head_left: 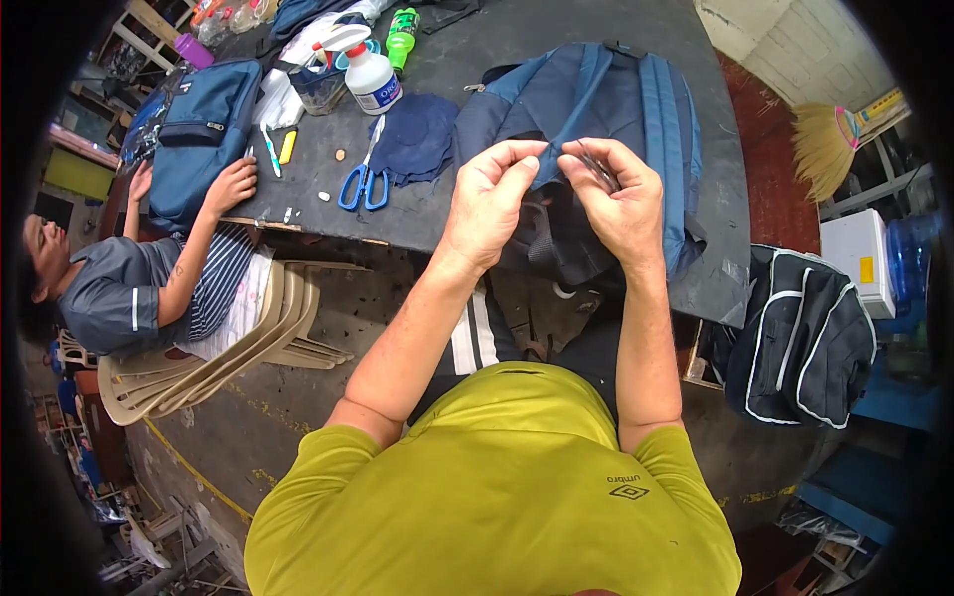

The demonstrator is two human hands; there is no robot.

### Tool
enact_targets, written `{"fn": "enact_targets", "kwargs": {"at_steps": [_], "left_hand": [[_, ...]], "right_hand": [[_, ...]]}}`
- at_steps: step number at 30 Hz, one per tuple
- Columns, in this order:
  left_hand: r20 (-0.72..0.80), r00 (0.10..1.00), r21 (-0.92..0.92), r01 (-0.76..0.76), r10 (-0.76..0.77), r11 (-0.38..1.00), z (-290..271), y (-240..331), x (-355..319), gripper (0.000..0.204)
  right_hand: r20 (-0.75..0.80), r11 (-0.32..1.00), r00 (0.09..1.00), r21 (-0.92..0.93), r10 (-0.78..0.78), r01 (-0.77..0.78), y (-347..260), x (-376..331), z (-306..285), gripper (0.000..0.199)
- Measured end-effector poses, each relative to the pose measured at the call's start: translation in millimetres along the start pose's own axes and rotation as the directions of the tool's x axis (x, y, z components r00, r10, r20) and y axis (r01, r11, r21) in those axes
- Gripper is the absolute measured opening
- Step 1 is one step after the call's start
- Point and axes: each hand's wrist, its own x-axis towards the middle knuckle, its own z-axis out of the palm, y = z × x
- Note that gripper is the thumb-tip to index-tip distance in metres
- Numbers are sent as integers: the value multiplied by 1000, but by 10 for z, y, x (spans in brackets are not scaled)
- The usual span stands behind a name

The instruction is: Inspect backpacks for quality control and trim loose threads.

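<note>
Above the near edge of a blue backpack (pixel 672 129), my two hands are raised close together with their fingertips almost meeting. My left hand (pixel 493 204) is closed in a pinch of thumb and forefinger; whatever lies between them is too small to make out. In my right hand (pixel 621 204) is a small dark metal tool (pixel 596 171), partly covered by the curled fingers, so its exact kind is unclear. The backpack lies on the dark table with its straps up, and black mesh hangs at its near side below my hands.
Blue-handled scissors (pixel 364 187) lie by a navy cloth (pixel 412 139), near a white spray bottle (pixel 372 83) and a green bottle (pixel 400 42). At left, a seated person touches another blue backpack (pixel 209 134). A black bag (pixel 800 338) and a broom (pixel 827 149) are right.
</note>
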Motion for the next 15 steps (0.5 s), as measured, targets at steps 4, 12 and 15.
{"fn": "enact_targets", "kwargs": {"at_steps": [4, 12, 15], "left_hand": [[10, 968, 331, -238, 249, 913, 111, -56, -90, 17], [65, 953, 463, -292, 297, 837, 303, -101, -270, 18], [104, 962, 507, -270, 253, 819, 245, -190, -285, 15]], "right_hand": [[-15, 993, 993, 32, 117, -116, 14, -24, -29, 17], [-47, 919, 951, 274, 307, -283, 149, -94, -99, 15], [176, 602, 907, 697, 383, -390, 241, -115, -185, 11]]}}
